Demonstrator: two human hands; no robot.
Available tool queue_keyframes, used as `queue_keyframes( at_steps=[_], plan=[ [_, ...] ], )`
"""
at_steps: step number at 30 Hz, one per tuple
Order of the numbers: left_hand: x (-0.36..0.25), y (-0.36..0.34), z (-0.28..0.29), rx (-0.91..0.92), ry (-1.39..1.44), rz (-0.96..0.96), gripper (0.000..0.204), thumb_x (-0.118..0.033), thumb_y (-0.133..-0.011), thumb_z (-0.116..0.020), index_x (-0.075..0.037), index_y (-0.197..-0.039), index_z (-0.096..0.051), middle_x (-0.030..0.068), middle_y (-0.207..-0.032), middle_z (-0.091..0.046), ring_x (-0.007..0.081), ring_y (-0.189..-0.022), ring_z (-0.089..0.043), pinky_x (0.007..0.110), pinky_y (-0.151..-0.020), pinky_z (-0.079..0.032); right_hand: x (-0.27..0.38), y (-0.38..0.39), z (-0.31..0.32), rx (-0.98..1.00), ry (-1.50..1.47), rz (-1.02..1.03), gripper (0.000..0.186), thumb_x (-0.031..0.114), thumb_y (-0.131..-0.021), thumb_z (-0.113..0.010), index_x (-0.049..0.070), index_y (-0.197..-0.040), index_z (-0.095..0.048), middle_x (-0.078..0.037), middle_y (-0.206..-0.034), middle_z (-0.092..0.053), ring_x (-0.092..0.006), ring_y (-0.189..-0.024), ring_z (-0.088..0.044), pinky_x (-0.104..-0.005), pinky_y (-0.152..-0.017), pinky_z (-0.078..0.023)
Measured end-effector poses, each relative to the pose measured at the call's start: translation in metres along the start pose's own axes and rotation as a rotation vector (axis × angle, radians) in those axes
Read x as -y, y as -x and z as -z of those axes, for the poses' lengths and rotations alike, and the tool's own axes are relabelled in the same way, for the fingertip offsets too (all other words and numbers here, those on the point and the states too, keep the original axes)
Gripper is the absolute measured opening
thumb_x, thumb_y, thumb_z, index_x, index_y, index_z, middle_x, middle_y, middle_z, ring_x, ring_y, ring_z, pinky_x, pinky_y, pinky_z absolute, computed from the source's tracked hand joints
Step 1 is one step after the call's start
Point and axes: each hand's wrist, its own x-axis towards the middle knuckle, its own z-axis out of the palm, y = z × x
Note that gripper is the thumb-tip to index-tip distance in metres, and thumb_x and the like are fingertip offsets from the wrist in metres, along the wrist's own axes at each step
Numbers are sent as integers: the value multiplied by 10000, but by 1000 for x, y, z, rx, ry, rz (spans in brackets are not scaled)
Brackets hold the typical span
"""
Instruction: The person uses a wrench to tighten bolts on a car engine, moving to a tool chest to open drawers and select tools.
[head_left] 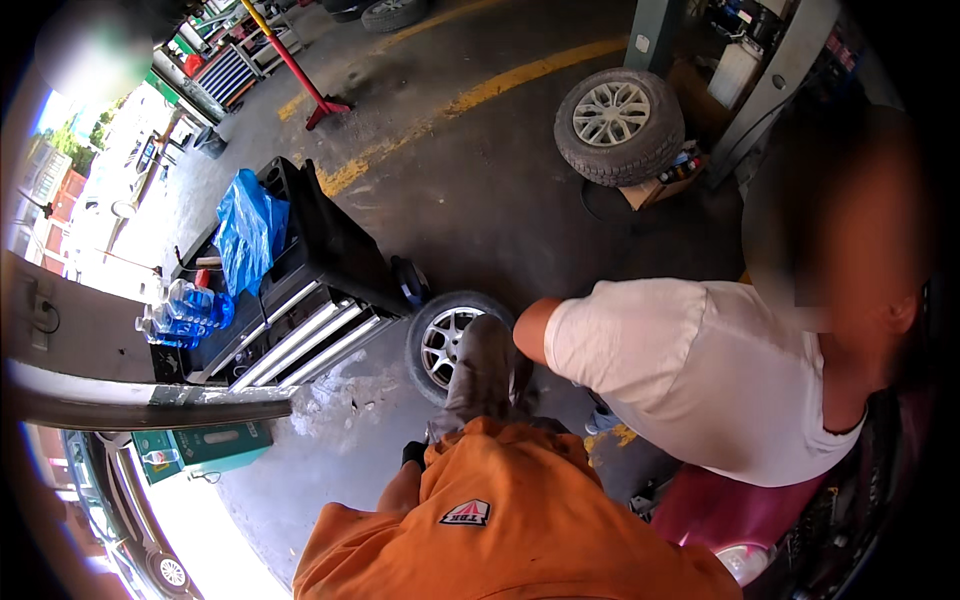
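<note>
My left hand (411, 454), which looks dark-gloved, hangs beside my orange top (500, 520); its fingers are too small and dark to make out. My right hand is out of sight. My grey-trousered leg (470, 370) is in front of a wheel (435, 350) with a silver spoked rim, lying on the floor. A co-worker in a white T-shirt (680, 380) leans close at my right, their arm reaching down behind my leg, hand hidden. At the front left stands a black tool cart (330, 250) with a blue plastic bag (250, 230) and bottles of blue liquid (190, 310) on it.
A tyre with silver rim (620, 125) rests on a box beside lift posts (770, 95). A red-and-yellow stand (300, 80) is farther ahead. A maroon car (720, 510) is at right. A teal box (200, 450) and another car are beyond the ledge (150, 405) at left.
</note>
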Motion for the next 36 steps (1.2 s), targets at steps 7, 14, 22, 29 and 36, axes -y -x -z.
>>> queue_keyframes(
  at_steps=[7, 14, 22, 29, 36],
  plan=[
    [-70, -116, 113, 21, -20, -87, 173, -235, -799, -606, -84, -872, -650, 171, -766, -648, 377, -728, -644, 484, -645, -503, 156, -166, 86, -238, -166, 22, 131, 216, -855, -542, 100, -875, -600, -159, -761, -620, -283, -680, -623, -423, -584, -476],
    [-167, -321, 269, -214, -300, -585, 175, -208, -804, -602, -98, -938, -633, 162, -778, -647, 385, -723, -646, 487, -645, -506, 151, -232, -52, 155, 42, -192, 163, 217, -875, -515, 108, -965, -596, -151, -817, -636, -279, -710, -634, -424, -588, -493],
    [-420, -449, 621, 1006, 2094, -820, 500, -435, -997, -316, -42, -1194, -555, 198, -1313, -497, 277, -1256, -438, 479, -1047, -345, 224, -328, -107, 102, 692, 71, 225, 219, -898, -483, 118, -1067, -592, -142, -881, -655, -274, -746, -647, -425, -592, -512],
    [-533, -402, 750, 1125, 2210, -924, 531, -566, -918, -388, -164, -1224, -553, 135, -1352, -488, 373, -1304, -373, 583, -1084, -259, 663, -545, 47, -454, -179, 250, 563, 168, -831, -593, 149, -1369, -431, -123, -867, -653, -297, -769, -643, -414, -707, -504],
    [-525, -503, 779, 1952, 2753, -475, 556, -582, -885, -467, -141, -1217, -531, 110, -1332, -481, 319, -1239, -431, 554, -1020, -325, 789, -674, -12, -224, -36, 617, 605, 210, -844, -597, 97, -1393, -367, -162, -896, -666, -352, -767, -650, -439, -666, -523]
  ],
)
